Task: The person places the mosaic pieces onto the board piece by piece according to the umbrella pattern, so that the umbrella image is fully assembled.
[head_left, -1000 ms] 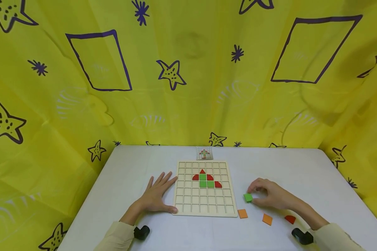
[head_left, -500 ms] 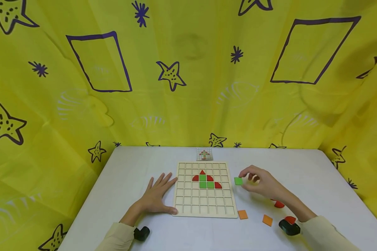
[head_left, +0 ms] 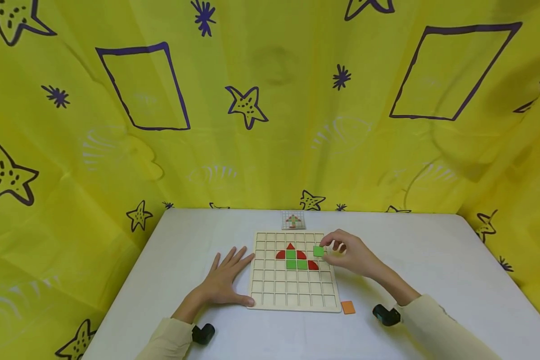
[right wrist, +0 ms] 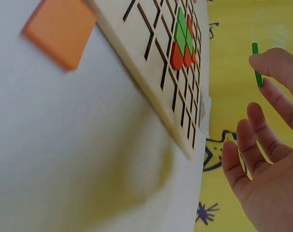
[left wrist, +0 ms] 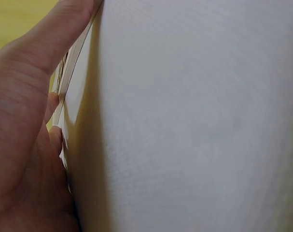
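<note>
My right hand [head_left: 353, 255] pinches a green square tile [head_left: 318, 251] between thumb and index finger, above the right part of the wooden grid board [head_left: 292, 300]. In the right wrist view the tile [right wrist: 258, 67] shows edge-on, lifted off the surface, the other fingers loosely bent. Spread flat at the board's left side, my left hand [head_left: 222, 280] has its thumb on the near left corner and its index fingertip at the edge. Set in the grid are a red triangle [head_left: 290, 246], three green squares [head_left: 302, 264] and three red quarter-round tiles [head_left: 312, 265].
An orange square tile [head_left: 348, 307] lies on the white table [head_left: 270, 335] by the board's near right corner. A small pattern card [head_left: 293, 220] sits behind the board. Yellow printed cloth [head_left: 274, 150] encloses the table's back and sides.
My right hand has carried the green tile from the table on the right, up and left over the board. Its forearm now covers the other loose tiles. My left hand has stayed put.
</note>
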`<action>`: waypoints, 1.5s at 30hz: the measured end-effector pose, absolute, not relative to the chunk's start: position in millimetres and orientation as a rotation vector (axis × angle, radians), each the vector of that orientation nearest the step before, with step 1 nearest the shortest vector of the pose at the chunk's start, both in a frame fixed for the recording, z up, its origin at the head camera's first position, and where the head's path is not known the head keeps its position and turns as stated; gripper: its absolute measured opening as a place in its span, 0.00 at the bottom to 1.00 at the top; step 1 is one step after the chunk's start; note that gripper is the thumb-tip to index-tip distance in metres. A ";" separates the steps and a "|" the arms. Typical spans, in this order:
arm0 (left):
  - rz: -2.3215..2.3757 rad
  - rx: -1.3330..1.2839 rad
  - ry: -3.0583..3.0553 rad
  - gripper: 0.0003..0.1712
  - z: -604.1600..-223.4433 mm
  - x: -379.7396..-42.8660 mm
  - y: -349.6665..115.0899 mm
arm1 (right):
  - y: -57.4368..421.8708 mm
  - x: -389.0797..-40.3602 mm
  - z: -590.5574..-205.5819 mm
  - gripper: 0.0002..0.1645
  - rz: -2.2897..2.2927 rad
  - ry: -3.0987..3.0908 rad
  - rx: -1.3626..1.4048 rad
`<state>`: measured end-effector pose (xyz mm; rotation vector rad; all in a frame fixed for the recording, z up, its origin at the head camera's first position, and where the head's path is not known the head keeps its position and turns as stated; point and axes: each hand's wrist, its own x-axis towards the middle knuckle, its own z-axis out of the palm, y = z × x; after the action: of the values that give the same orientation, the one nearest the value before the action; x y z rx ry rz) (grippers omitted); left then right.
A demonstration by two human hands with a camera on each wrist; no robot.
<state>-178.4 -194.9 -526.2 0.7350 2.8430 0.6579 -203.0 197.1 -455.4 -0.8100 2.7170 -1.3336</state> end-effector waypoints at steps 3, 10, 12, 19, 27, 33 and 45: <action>0.655 0.735 2.843 0.71 -526.4 -178.8 -194.6 | 184.1 -207.1 -458.1 0.14 -1.349 2.689 -0.797; 0.666 0.744 2.852 0.71 -527.5 -179.9 -194.3 | 157.2 -213.2 -466.3 0.14 -1.379 2.637 -0.763; 0.660 0.748 2.854 0.71 -527.1 -179.8 -194.0 | 150.5 -214.2 -468.1 0.14 -1.391 2.625 -0.761; 0.700 0.764 2.827 0.69 -512.7 -176.8 -191.4 | 130.2 -216.6 -473.1 0.13 -1.403 2.593 -0.753; 0.617 0.731 2.803 0.68 -503.7 -176.0 -188.9 | 115.6 -215.5 -480.8 0.12 -1.422 2.583 -0.711; 0.622 0.730 2.799 0.68 -503.4 -175.6 -189.1 | 108.3 -213.4 -486.9 0.12 -1.384 2.622 -0.637; 0.617 0.714 2.802 0.68 -503.9 -175.1 -188.5 | 101.6 -210.6 -490.3 0.11 -1.305 2.693 -0.664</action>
<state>-175.1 -188.5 -503.9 0.7142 2.8025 0.6174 -210.6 101.6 -490.3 -0.6637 2.6932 -1.3052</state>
